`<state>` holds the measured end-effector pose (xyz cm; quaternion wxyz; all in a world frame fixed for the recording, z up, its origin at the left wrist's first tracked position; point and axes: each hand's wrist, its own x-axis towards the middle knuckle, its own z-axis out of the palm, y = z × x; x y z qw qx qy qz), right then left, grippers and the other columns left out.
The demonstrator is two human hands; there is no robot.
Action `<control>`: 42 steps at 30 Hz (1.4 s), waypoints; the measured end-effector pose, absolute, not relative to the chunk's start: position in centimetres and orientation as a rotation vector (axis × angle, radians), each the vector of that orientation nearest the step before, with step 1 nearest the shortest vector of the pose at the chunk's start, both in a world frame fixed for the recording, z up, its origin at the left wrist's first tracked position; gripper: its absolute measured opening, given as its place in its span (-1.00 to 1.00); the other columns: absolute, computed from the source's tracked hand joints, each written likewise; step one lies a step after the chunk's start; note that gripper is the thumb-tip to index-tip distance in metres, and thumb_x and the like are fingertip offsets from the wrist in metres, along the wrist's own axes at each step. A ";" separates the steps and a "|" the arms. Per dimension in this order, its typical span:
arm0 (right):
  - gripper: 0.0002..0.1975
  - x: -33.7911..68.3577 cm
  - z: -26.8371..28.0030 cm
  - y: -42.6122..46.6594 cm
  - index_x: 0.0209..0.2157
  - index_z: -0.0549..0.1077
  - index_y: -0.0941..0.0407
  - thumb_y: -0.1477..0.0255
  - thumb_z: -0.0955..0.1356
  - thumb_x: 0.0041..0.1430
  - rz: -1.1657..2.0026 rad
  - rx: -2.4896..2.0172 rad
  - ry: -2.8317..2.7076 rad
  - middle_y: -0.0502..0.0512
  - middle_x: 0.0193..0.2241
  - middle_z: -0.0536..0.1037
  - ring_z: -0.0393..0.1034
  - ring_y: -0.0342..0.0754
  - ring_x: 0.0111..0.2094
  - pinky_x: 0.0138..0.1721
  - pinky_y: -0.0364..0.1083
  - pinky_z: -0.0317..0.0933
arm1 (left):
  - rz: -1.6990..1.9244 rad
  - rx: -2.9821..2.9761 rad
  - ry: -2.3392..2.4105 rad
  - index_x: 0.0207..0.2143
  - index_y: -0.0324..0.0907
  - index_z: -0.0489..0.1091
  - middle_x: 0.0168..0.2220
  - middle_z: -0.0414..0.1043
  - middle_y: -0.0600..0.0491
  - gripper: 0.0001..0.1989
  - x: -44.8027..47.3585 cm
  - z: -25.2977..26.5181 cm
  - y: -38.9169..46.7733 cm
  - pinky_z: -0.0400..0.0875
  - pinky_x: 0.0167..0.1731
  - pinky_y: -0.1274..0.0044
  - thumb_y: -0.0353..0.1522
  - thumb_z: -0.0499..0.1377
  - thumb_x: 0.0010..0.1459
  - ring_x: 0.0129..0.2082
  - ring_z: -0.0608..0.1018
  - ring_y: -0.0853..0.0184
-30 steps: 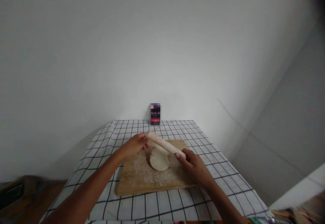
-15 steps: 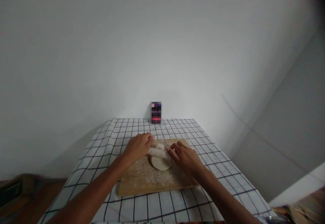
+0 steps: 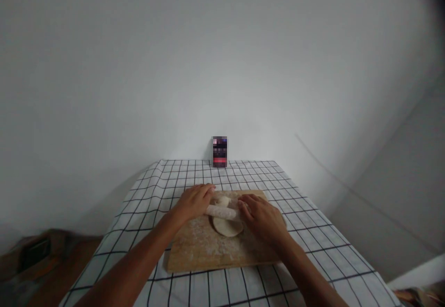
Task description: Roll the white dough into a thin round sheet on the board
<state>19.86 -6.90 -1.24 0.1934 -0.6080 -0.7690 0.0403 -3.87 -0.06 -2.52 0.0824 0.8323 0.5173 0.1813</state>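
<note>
A flour-dusted rolling pin (image 3: 222, 212) lies crosswise over a flat round of dough (image 3: 227, 227) on a wooden board (image 3: 201, 251). At the pin's left end is my left hand (image 3: 196, 200), closed over it with the fingertips partly hidden. My right hand (image 3: 260, 212) covers the right end, its fingers curled on the pin. Just beyond the pin, a small pale lump of dough (image 3: 222, 201) rests between the hands. Flour is scattered over the board.
Under the board is a white tablecloth with dark grid lines (image 3: 194, 288). A dark, pixelated box-like object (image 3: 219, 152) stands at the table's far edge against the white wall (image 3: 222, 66). Brown furniture (image 3: 45, 256) is blurred at lower left.
The whole view has shifted, so board and table appear slightly further right. Both hands stay on the rolling pin; my right hand looks flatter, and more of the pin shows between them.
</note>
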 end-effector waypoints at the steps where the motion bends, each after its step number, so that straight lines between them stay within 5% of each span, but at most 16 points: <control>1: -0.63 19.7 -1.1 -7.1 -0.03 0.53 0.03 0.24 0.15 0.49 0.079 -1.715 -2.157 0.11 -0.02 0.61 0.51 0.05 -0.03 -0.15 -0.05 0.31 | 0.561 2.501 1.550 0.09 -0.10 0.43 0.11 0.55 0.00 -0.58 -4.0 -2.9 -0.2 0.30 0.21 0.38 -0.27 -0.17 0.46 0.14 0.52 0.25; 26: -0.54 19.7 -0.5 -6.9 -0.07 0.53 0.07 0.23 0.08 0.53 0.090 -1.631 -2.380 0.14 0.00 0.61 0.49 0.06 0.05 -0.01 0.00 0.32 | 0.420 2.572 1.732 0.30 -0.06 0.28 0.36 0.28 -0.10 -0.48 -3.9 -3.4 -1.8 0.14 0.29 -0.02 -0.10 -0.13 0.46 0.36 0.28 -0.02; 36: -0.57 19.5 -1.7 -9.3 0.20 0.39 0.05 0.22 0.11 0.52 0.015 -1.538 -2.315 0.16 0.17 0.52 0.41 0.07 0.18 0.11 0.07 0.32 | 0.546 2.650 1.783 0.29 -0.11 0.29 0.33 0.32 -0.10 -0.47 -4.1 -3.2 -5.3 0.12 0.31 0.03 -0.08 -0.12 0.45 0.36 0.29 0.01; 42: -0.59 19.7 -1.4 -7.3 0.17 0.42 0.06 0.21 0.15 0.50 0.077 -1.613 -2.263 0.16 0.12 0.56 0.47 0.06 0.11 0.07 0.02 0.34 | 0.522 2.587 1.759 0.24 -0.13 0.33 0.24 0.43 -0.11 -0.52 -3.6 -2.6 -3.9 0.26 0.23 0.07 -0.13 -0.08 0.45 0.26 0.42 0.03</control>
